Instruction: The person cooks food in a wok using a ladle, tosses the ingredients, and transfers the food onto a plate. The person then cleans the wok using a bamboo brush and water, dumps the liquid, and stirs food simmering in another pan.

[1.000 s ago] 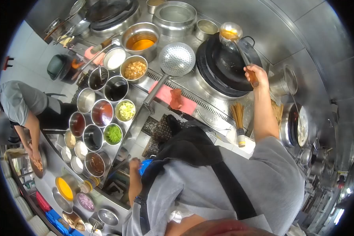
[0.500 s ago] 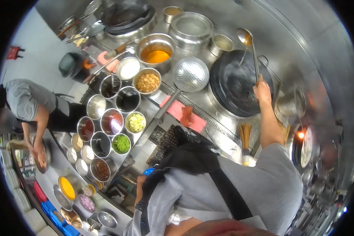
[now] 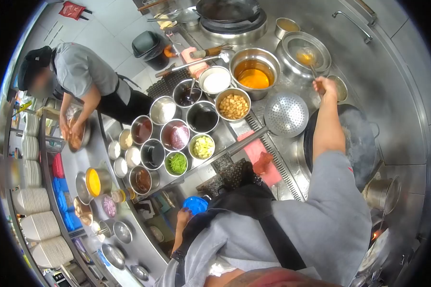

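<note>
Ladle (image 3: 306, 57), head overlapping steel pot (image 3: 290, 71) in view, at eleven o'clock from wok (image 3: 360, 141); right hand (image 3: 325, 86) closed round its handle. Left hand (image 3: 183, 217), seven o'clock from view centre, at edge of blue object (image 3: 195, 205); cannot tell its grip. Perforated strainer (image 3: 286, 115): ten o'clock from wok.

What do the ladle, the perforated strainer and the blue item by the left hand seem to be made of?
Ladle: probably metal, by its grey shaft; brown handle suggests wood. Perforated strainer: likely stainless steel, silvery with bright sheen. Blue item: perhaps plastic, given its vivid colour; finish unclear.
</note>
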Motion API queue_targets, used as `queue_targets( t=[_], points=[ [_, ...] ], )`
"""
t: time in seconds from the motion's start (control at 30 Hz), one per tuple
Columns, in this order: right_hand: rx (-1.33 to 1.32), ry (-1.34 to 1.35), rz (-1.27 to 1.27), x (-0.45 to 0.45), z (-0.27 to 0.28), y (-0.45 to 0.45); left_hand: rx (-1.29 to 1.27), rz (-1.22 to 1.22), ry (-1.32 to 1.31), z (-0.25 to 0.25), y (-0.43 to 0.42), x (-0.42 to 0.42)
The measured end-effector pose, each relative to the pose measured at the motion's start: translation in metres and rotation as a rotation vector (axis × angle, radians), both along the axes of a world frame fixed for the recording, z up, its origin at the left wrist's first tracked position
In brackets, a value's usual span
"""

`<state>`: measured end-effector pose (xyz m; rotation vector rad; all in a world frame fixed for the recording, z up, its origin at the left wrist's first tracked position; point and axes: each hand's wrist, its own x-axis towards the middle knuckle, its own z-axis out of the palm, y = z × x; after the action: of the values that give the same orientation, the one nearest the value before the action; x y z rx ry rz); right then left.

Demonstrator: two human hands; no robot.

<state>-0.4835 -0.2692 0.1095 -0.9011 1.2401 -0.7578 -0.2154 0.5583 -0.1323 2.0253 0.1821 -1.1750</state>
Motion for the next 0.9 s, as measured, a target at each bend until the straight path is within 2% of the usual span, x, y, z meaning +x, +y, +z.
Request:
queue_targets(
  t=[0.13, 0.37, 0.53, 0.67, 0.8, 0.9],
  points=[
    [-0.001, -0.215, -0.203, 0.002, 0.036, 0.043, 0.083, -0.250, -0.084, -0.014, 0.026, -0.005],
    [-0.187, -0.380, -0.319, -0.071, 0.085, 0.134, 0.166, -0.602, -0.120, -0.051, 0.072, 0.008],
    [-0.239, -0.295, -0.393, -0.144, 0.112, 0.240, 0.162, -0.695, -0.048, -0.075, 0.082, 0.031],
    [-0.297, -0.153, -0.432, -0.203, 0.115, 0.314, 0.140, -0.650, 0.046, -0.092, 0.068, 0.052],
    [-0.231, 0.006, -0.403, -0.255, 0.102, 0.356, 0.056, -0.533, 0.115, -0.080, 0.023, 0.075],
    [-0.176, 0.220, -0.402, -0.287, 0.091, 0.384, -0.025, -0.485, 0.137, -0.064, -0.021, 0.081]
  ],
)
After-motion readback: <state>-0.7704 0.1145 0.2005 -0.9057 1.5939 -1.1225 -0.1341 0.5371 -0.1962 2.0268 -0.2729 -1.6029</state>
